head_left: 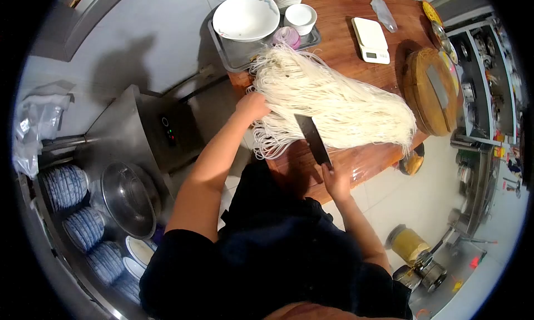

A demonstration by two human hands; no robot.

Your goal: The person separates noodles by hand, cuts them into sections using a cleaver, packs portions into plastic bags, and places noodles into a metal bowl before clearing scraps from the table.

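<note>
A large heap of long white noodles lies across the wooden table. At the heap's left edge, my left hand is closed on some of the strands. Just below the heap's front edge, my right hand grips the handle of a cleaver. The cleaver's dark blade points up and to the left, its tip over the front edge of the noodles. Whether the blade touches them cannot be made out.
Behind the noodles, a metal tray holds a large white bowl and small bowls. A white scale stands at the back. At the right, another blade lies on a round chopping board. Stacked plates stand at the left.
</note>
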